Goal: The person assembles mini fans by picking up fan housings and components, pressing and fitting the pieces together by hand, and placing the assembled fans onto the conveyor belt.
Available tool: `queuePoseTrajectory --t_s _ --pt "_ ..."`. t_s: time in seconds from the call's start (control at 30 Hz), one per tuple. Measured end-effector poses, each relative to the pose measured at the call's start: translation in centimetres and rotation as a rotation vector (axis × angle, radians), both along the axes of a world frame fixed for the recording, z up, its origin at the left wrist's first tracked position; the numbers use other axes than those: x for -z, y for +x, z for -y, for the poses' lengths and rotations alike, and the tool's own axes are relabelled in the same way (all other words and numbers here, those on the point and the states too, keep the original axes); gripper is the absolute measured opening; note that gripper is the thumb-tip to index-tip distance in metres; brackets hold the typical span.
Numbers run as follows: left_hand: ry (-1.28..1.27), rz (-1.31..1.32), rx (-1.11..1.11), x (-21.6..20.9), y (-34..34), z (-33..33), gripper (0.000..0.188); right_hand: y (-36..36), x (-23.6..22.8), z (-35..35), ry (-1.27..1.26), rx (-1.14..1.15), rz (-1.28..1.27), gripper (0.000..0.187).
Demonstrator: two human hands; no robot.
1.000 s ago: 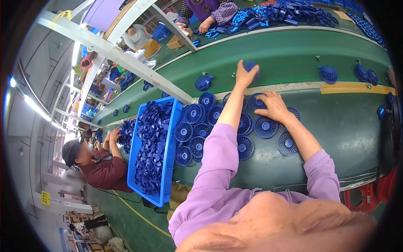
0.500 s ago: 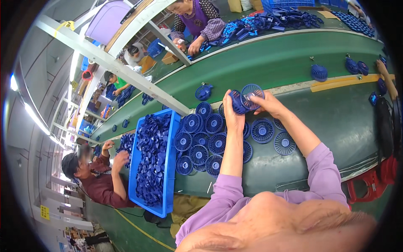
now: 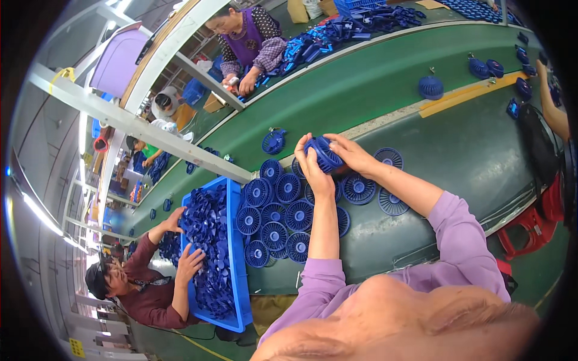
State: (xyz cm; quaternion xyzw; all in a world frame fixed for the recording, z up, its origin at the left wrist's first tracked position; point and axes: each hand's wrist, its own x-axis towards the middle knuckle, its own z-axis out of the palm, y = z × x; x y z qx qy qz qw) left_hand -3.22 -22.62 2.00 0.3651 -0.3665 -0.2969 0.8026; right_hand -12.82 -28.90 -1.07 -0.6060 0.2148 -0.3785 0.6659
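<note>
Both hands are together on one piece: the left hand [image 3: 312, 166] cups its left side with the fingers up, and the right hand [image 3: 354, 156] closes over its right side. Between them, tilted above the near edge of the belt, is a round dark-blue plastic fan part with slotted ribs [image 3: 324, 154]. Fingers cover some of it, so whether it is one piece or two fitted together cannot be told.

Taking that part as the clock's centre, a crowded group of round dark-blue plastic grilles [image 3: 287, 188] lies around seven o'clock on the dark-green tabletop [image 3: 463, 162], many touching. One more grille [image 3: 388, 158] lies at three, partly behind the right forearm, and others near four and five.

At eight stands a bright-blue rectangular plastic bin [image 3: 238, 259], heaped with small dark-blue plastic pieces [image 3: 209, 240]; a co-worker in a dark-red top [image 3: 144, 301] has both hands at it.

Along the wide green belt [image 3: 361, 90], a dark-blue round fan housing [image 3: 274, 142] rests between nine and ten, and another dark-blue housing [image 3: 430, 87] at two, beside a flat yellow strip [image 3: 472, 94].

Across the belt, at eleven, a co-worker in a purple apron [image 3: 245, 45] handles small blue parts.
</note>
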Motion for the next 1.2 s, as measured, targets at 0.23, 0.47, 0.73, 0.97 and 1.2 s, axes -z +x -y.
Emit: queuePoseTrajectory --t_s 0.23,0.47,0.73,0.97,1.2 --pt "-0.062 0.718 -0.206 0.0 0.1 -0.5 0.049 -1.8 -4.1 -1.9 0.248 -0.329 0.236 0.067" --pt "-0.036 0.826 -0.326 -0.2 -0.9 -0.5 0.055 -1.9 -3.9 -0.2 0.012 -0.186 0.198 0.067" --pt "0.129 -0.381 0.285 0.2 0.9 -0.4 0.055 -1.7 -4.0 -1.8 -0.774 0.123 -0.131 0.083" --pt "-0.002 -0.127 -0.064 -0.8 -2.3 -0.8 0.035 -1.0 -3.2 -2.2 -0.704 0.073 0.022 0.078" --pt "0.024 0.156 -0.229 0.2 -1.6 -0.4 0.034 0.3 -2.5 -2.5 -0.456 0.008 0.183 0.072"
